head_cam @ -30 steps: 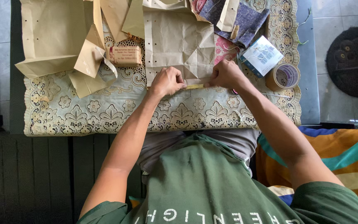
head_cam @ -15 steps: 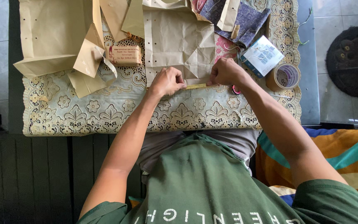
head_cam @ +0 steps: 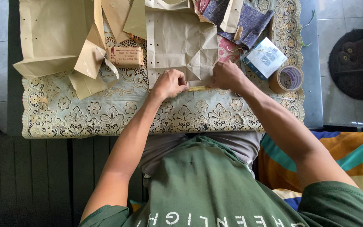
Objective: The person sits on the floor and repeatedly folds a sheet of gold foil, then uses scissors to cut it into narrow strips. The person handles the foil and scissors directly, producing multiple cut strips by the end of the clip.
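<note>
Left hand (head_cam: 169, 83) and right hand (head_cam: 227, 75) both curled tight, pinching the two ends of a narrow yellowish strip (head_cam: 198, 88) against the near edge of a creased brown paper sheet (head_cam: 180, 40) — strip lies flat between the fists on the lace tablecloth (head_cam: 106, 115). Left of the sheet, a small brown wrapped packet (head_cam: 125, 56) with a pale label and reddish print, tucked among loose brown paper pieces (head_cam: 53, 35). Right of the hands — a white-and-blue box (head_cam: 266, 57), tilted, just beside a tape roll (head_cam: 287, 78); patterned purple cloth (head_cam: 242, 19) above it.
</note>
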